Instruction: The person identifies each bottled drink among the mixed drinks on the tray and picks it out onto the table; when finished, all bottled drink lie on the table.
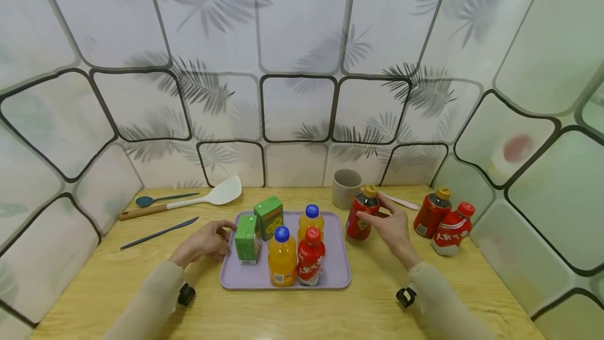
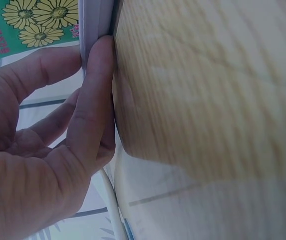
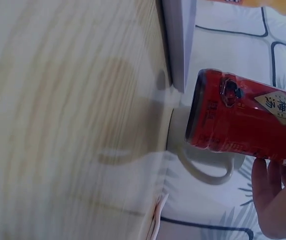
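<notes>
A lilac tray [image 1: 245, 280] carries two green juice cartons [image 1: 247, 239], two orange juice bottles with blue caps [image 1: 282, 262] and a red-wrapped bottle with a red cap [image 1: 311, 260]. At the tray's left rim, my left hand [image 1: 211, 240] pinches the edge between thumb and finger; the left wrist view shows the rim between them. My right hand [image 1: 390, 226] grips a dark drink bottle with a red label and yellow cap [image 1: 362, 216], just right of the tray. In the right wrist view, the base of this bottle [image 3: 252, 115] hangs above the tabletop, slightly tilted.
Behind the held bottle stands a grey mug [image 1: 346, 189], with a pale-handled utensil [image 1: 399, 201] beside it. Another yellow-capped bottle [image 1: 431, 213] and a red-capped bottle [image 1: 452, 230] stand at right. Back left lie a white spatula [image 1: 225, 191], a teal spoon [image 1: 144, 201] and a dark stick [image 1: 159, 233].
</notes>
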### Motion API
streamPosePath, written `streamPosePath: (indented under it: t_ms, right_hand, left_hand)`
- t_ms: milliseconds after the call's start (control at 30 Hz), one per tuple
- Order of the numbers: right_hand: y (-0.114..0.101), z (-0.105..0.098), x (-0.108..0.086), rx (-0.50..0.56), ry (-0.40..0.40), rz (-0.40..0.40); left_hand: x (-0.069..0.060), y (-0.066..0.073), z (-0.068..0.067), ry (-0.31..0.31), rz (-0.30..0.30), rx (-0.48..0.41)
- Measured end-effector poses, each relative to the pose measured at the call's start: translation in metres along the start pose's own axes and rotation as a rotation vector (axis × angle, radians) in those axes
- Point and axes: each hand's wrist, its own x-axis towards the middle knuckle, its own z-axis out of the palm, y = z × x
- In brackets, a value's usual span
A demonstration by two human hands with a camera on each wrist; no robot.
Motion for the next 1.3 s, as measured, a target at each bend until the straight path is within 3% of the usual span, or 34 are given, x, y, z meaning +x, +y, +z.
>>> streamPosePath:
  t_ms: [500, 933, 1300]
  right_hand:
    - [0.007, -0.034, -0.007, -0.043, 0.103, 0.049]
    - [0.01, -0.049, -0.012, -0.098, 0.172, 0.118]
    - [0.016, -0.058, -0.007, -0.113, 0.249, 0.128]
  left_hand:
    - [0.001, 0.002, 0.0, -0.014, -0.027, -0.005]
    - [0.0, -0.001, 0.002, -0.01, -0.027, -0.012]
    - [0.001, 0.0, 0.001, -0.003, -0.023, 0.012]
